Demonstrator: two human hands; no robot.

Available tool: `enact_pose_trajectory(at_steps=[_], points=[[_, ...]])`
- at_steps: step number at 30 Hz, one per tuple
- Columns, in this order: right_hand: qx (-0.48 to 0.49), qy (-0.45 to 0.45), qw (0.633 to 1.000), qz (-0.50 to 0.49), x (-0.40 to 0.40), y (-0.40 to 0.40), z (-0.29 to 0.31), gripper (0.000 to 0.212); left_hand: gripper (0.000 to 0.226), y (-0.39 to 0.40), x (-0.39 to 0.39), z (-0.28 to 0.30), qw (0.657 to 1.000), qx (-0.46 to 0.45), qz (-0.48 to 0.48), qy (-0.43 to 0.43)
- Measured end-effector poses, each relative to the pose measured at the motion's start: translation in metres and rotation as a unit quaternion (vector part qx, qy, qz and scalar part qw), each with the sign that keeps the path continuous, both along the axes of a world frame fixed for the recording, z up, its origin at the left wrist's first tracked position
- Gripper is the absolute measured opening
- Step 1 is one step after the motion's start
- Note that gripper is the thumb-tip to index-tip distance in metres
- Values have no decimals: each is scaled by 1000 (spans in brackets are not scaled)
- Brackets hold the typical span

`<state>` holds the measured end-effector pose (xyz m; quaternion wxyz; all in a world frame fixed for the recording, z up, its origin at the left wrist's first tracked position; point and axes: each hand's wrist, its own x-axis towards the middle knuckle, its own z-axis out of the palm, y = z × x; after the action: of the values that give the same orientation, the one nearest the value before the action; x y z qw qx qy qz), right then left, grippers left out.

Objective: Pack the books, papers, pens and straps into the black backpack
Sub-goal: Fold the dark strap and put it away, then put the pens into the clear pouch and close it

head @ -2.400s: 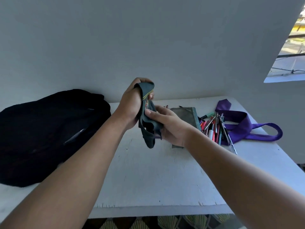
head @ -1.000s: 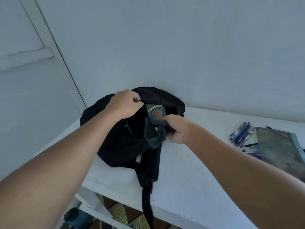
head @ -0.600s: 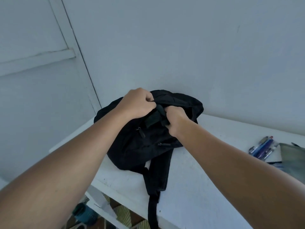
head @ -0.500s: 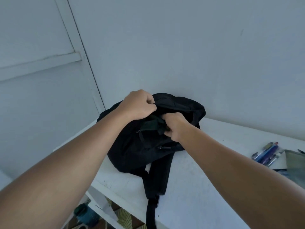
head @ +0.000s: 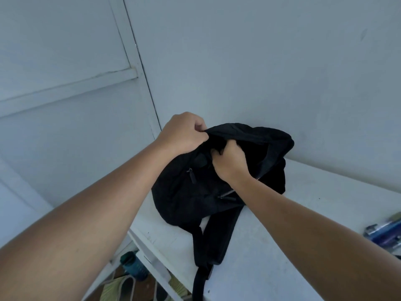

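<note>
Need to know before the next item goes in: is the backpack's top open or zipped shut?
Open. The left hand pinches the black backpack rim up, and the right hand pushes into the gap.

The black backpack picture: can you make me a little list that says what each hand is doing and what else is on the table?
backpack: black backpack lying on the white table, top opening held apart
left hand: left hand pinches the upper rim of the opening
right hand: right hand curled at the opening; what it holds is hidden
strap: backpack strap hangs over the table edge
pens: pens at the right edge
under table: teal bottle
</note>
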<state>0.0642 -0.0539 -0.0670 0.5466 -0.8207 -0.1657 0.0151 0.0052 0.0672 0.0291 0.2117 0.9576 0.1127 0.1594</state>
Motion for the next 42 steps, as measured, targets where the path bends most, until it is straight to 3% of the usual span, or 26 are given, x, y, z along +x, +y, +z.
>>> enact_pose_trajectory(at_steps=[2, 4, 8, 11, 14, 18, 24, 28, 31, 36, 42], points=[[64, 4, 998, 6, -4, -5, -2, 31, 3, -1, 1, -1, 1000, -2, 2, 2], [54, -19, 998, 9, -3, -2, -6, 21, 5, -3, 2, -3, 1000, -2, 7, -1], [-157, -134, 973, 100, 4, 19, 1, 11, 4, -6, 2, 0, 1000, -12, 3, 3], [-326, -143, 922, 153, 14, 34, 5, 18, 3, -10, 2, 1, 1000, -12, -8, 9], [-397, -150, 886, 188, 26, 41, 13, 22, 3, -14, 3, -2, 1000, -1, -14, 18], [-406, -153, 882, 184, 21, 36, 16, 33, 8, -26, 7, -10, 998, 41, -26, 34], [-313, -111, 935, 126, -9, -24, 2, 37, 47, -63, 8, -24, 989, 68, -133, -9], [-254, -143, 951, 107, -15, -82, -4, 21, 33, -115, 19, -32, 978, 21, -181, -98], [-244, -144, 959, 14, -29, -134, -7, 17, 23, -153, 27, -46, 968, -58, -223, -96], [-275, -58, 940, -196, -70, -237, -17, 16, 11, -241, 19, -80, 944, -126, -304, -37], [-281, 7, 894, -348, -126, -343, -38, 28, 9, -339, -11, -111, 915, -106, -389, 25]])
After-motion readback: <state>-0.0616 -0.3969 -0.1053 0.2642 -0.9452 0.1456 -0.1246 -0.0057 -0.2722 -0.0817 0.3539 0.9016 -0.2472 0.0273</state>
